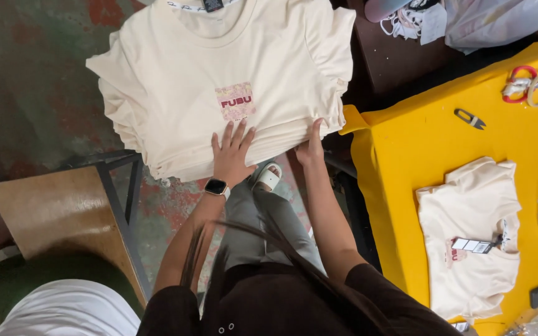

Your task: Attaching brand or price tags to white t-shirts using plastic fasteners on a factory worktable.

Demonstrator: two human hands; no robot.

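Head view: we are looking straight down at our two bare arms reaching out over a stack of cream T-shirts (pixel 175 106) with a small pink printed patch on the chest. The stack is lying at the far side of the scene, left of the yellow desk (pixel 418 137), with its collar pointing away from us. We cannot tell what is bearing it.

Our left hand (pixel 231 155) is lying flat on the near edge of the top shirt, palm down, fingers straight and spread toward the patch; its grip is released, pressing rather than holding. A dark smartwatch (pixel 217 186) is sitting on that wrist, and the forearm is running back toward us, slightly bent outward.

Our right hand (pixel 311 146) is resting at the near right corner of the stack, fingers hooked over the edge of the folded layers, thumb side up. Whether it is clenching the cloth or only touching it, we cannot tell. That forearm is stretching out almost straight.

On the desk to the right, a single folded cream shirt (pixel 468 239) with a hanging tag is lying, well apart from the stack. Small thread snips (pixel 470 118) are lying farther off, and a wooden stool (pixel 57 211) is standing near left.
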